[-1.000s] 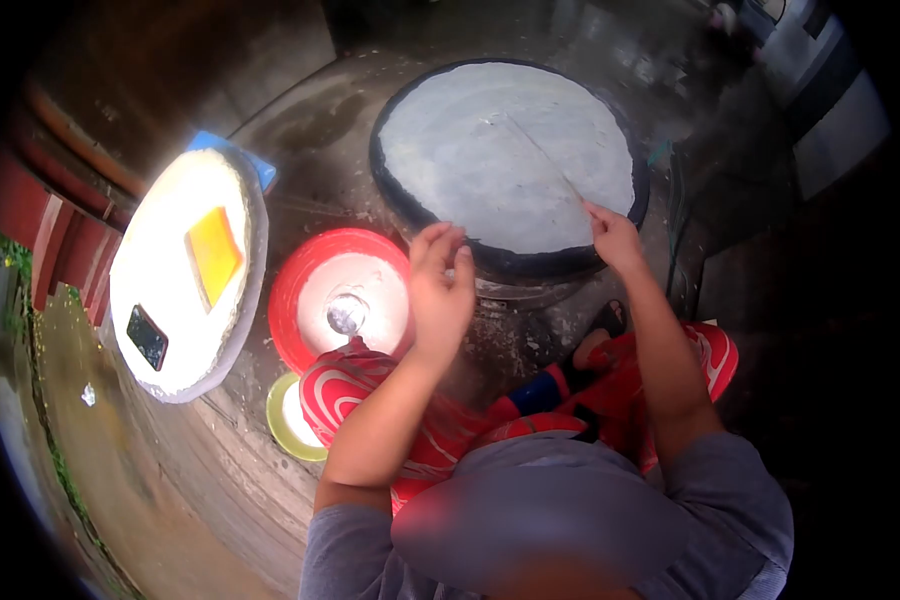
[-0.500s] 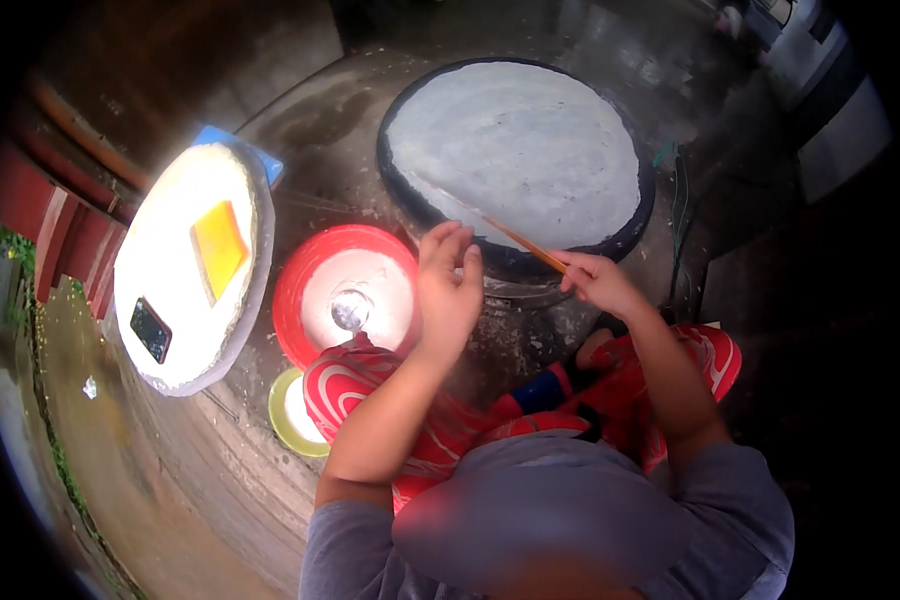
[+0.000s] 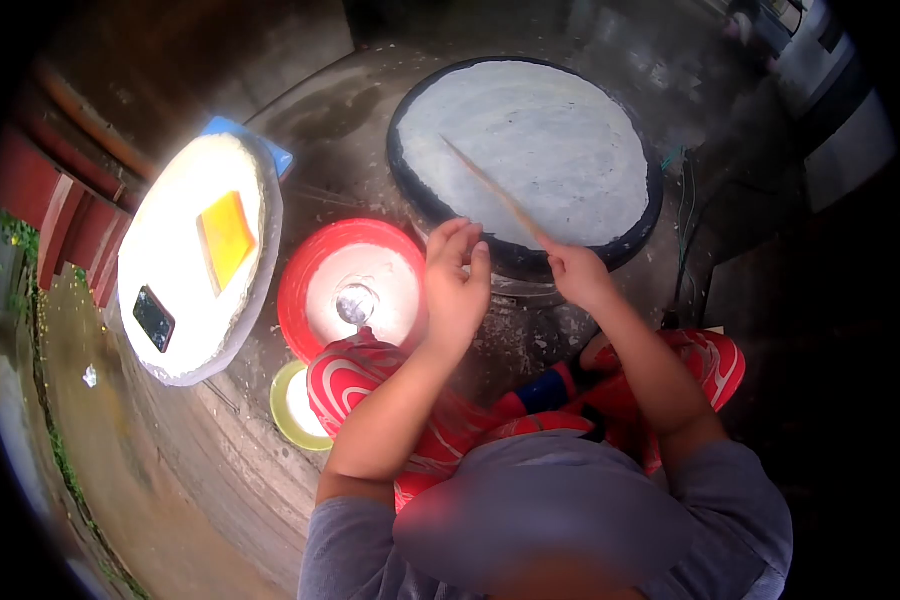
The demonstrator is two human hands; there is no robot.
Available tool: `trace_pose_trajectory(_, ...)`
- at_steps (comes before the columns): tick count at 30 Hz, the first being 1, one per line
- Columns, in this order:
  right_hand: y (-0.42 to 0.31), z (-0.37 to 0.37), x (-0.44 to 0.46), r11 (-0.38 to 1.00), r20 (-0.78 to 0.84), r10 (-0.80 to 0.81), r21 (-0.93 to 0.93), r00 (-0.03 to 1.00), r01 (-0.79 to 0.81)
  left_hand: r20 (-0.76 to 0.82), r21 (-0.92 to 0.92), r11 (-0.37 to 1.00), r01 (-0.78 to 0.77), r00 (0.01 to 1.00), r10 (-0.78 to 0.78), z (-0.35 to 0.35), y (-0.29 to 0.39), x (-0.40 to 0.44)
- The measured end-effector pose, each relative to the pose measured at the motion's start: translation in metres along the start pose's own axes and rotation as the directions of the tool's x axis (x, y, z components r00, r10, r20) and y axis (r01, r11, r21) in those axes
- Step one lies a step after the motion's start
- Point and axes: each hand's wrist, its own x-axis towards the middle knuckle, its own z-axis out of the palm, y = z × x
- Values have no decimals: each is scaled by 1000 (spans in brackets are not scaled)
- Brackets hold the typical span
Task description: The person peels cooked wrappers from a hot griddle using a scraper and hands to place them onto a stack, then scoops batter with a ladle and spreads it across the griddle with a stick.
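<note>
A round dark griddle (image 3: 410, 190) carries a wide, thin layer of pale batter (image 3: 540, 140). My right hand (image 3: 579, 275) is closed around one end of a thin wooden stick (image 3: 502, 197), whose far tip lies over the left part of the layer. Near the griddle's front left edge, my left hand (image 3: 458, 285) is raised with its fingers loosely curled and apart, holding nothing. Left of that hand, a red basin (image 3: 298, 300) holds pale batter with a round metal ladle (image 3: 356, 304) in it.
A round white board (image 3: 185, 210) at the left bears a yellow scraper (image 3: 227, 240) and a black phone (image 3: 153, 319). Behind it lies a blue item (image 3: 275, 155). A green bowl (image 3: 285, 415) stands below the basin, beside my knee. Cords lie right of the griddle.
My right hand has moved left and down with the stick, whose tip swung left, then slightly up over the layer. My left hand stays nearly in place. The view has shifted slightly.
</note>
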Motion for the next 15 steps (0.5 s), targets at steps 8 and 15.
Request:
trace_pose_trajectory(8, -28, -11, 20, 953, -63, 110, -278, 992, -123, -11, -36, 998, 47, 999, -47, -4, 1, 1)
trace_pose_trajectory(15, 1, -18, -5, 906, -25, 98, 416, 995, -79, -6, -30, 996, 81, 997, -81, -6, 8, 1)
